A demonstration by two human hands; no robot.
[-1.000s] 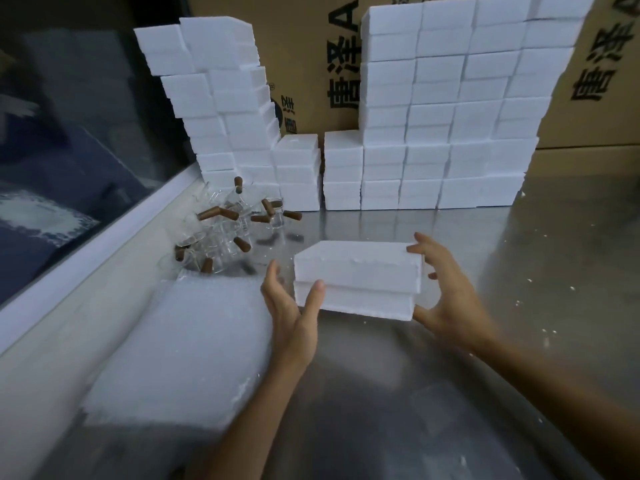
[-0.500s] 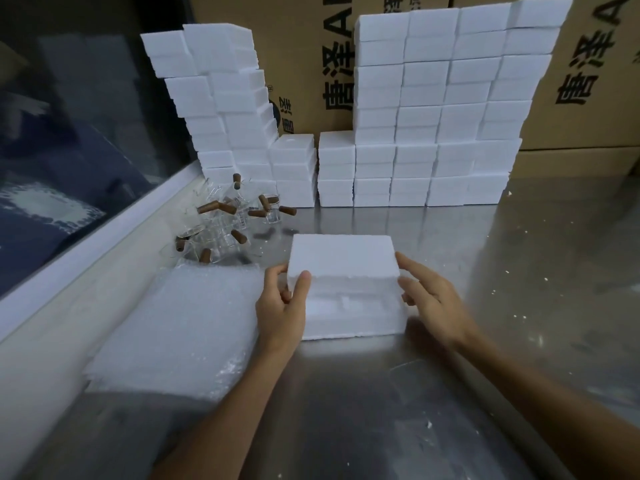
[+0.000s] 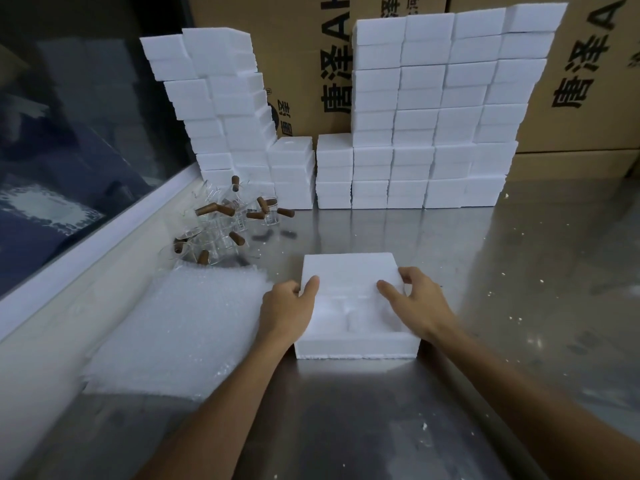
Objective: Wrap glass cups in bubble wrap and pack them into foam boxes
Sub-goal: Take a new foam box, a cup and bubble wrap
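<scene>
Foam box (image 3: 356, 344) sits on the worktop (image 3: 485, 271) directly before you, lid (image 3: 349, 271) slid back so the moulded cavity shows, presumably to receive a wrapped cup. Your left hand (image 3: 287, 306) pinches the lid's near-left corner, thumb on top; your right hand (image 3: 415, 303) grips its right corner, fingers curled round the edge. Forearms converge, wrists low. Glass cups (image 3: 221, 223) and bubble wrap (image 3: 180, 323) wait at left, untouched.
</scene>
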